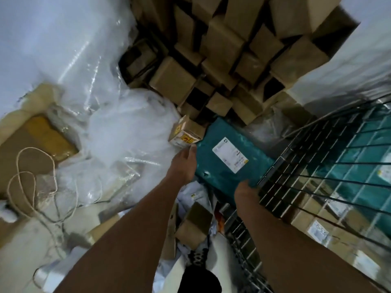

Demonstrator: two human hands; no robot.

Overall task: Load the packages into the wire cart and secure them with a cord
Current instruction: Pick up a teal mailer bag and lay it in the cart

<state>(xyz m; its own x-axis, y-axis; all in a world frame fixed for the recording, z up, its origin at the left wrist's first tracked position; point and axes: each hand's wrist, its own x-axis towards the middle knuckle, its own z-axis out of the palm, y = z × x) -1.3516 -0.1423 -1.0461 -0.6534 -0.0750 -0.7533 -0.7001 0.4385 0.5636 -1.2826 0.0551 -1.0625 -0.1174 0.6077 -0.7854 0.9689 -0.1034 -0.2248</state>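
A flat teal package (224, 142) with a white label lies tilted beside the wire cart (317, 166), its right end against the cart's rim. My left hand (184, 163) grips its left edge, fingers tucked under. My right hand (246, 190) holds its near corner by the cart wall; the fingers are hidden beneath the package. Inside the cart lie more teal packages (364, 144) and brown boxes (321, 220). A beige cord (31, 176) lies looped on the floor at the left.
A heap of brown cardboard boxes (228, 49) fills the back. A small labelled box (186, 132) touches the teal package's far left corner. Clear plastic wrap (118, 127) and flat cardboard (31, 140) cover the floor at left. Small parcels (196, 225) lie by my feet.
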